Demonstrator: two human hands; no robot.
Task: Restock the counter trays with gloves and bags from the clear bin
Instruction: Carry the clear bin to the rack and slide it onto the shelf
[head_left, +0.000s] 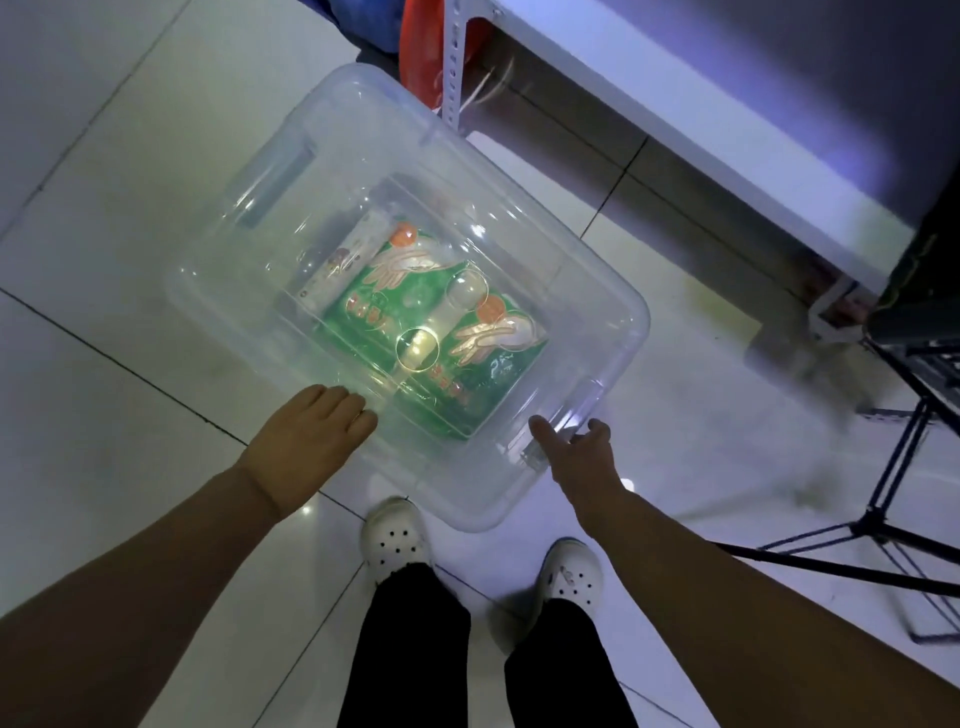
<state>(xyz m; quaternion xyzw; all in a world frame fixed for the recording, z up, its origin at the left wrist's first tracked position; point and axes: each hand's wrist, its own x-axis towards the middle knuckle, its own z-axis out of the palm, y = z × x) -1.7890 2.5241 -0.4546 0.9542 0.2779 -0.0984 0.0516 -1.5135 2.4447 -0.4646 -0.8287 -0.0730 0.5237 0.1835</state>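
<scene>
A clear plastic bin (613, 317) stands on the tiled floor in front of my feet, with its transparent lid on. Through the lid I see green packs of gloves (441, 332) printed with hand pictures, and a paler pack (345, 265) to their left. My left hand (311, 441) rests at the bin's near left edge, fingers curled over the rim. My right hand (576, 457) is at the near right corner by the lid latch, fingers spread, touching or almost touching it. Neither hand holds a loose object.
A white counter (675, 104) on a perforated metal leg (452, 67) runs along the upper right. An orange object (415, 47) sits under it. A black tripod (878, 509) stands at the right. My white clogs (397, 535) are just below the bin.
</scene>
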